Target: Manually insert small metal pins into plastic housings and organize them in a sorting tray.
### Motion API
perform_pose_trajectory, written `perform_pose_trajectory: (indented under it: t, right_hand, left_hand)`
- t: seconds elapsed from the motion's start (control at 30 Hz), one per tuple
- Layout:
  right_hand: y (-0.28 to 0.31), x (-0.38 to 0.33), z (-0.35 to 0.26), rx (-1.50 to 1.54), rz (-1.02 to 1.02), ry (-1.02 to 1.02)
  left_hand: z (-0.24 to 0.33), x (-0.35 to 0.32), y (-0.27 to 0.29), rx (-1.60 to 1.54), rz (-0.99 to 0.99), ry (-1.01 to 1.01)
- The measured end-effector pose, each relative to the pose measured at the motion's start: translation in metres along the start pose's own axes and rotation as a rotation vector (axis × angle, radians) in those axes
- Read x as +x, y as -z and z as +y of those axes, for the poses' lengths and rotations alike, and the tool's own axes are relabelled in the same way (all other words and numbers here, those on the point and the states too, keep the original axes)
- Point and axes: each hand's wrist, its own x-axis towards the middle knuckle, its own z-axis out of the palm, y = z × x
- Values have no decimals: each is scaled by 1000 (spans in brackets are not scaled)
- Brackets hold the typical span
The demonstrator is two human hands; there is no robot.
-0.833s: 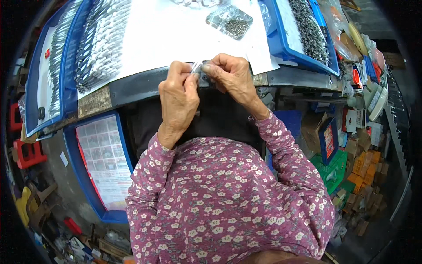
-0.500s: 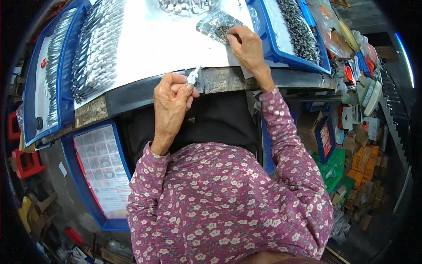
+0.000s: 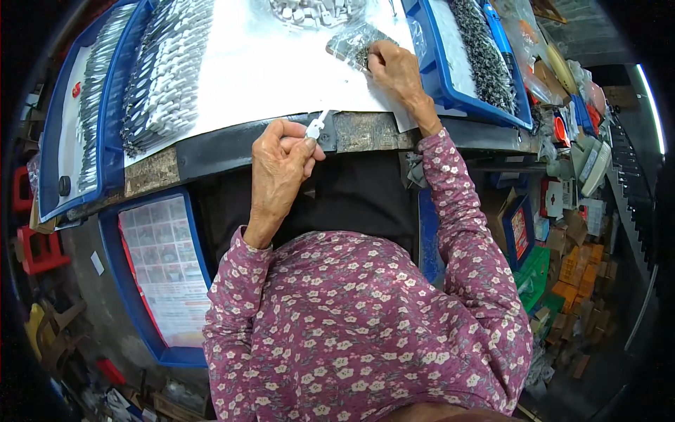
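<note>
Left hand (image 3: 278,162): clamping thumb and fingers on a small white part (image 3: 316,131), just over the table edge (image 3: 225,150).
White part: sitting at the far side of the left grip; running lengthwise away from the body, slanting slightly right, narrow end pointing out toward the white sheet (image 3: 260,77).
Right hand (image 3: 399,74): reaching farther out and to the right, well apart from the white part; bending fingers down at the clear tray (image 3: 343,46).
Metal pieces (image 3: 361,56): lying in the clear tray, right under the right fingertips; showing too little there to tell whether pinching one or hanging apart.
Blue tray (image 3: 437,74): standing just beyond the right hand's right side, holding dark parts (image 3: 481,53).
</note>
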Motion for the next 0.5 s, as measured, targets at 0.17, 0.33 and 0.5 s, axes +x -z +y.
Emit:
perform_pose_trajectory:
  t: [0.17, 0.33, 0.5]
  right_hand:
    - [5, -4, 2, 226, -7, -97]
    - [6, -8, -2, 452, 19, -107]
    - [9, -10, -7, 378, 34, -57]
  left_hand:
    - [2, 0, 1, -25, 14, 6]
    - [4, 2, 0, -5, 20, 8]
    - [6, 4, 0, -15, 34, 3]
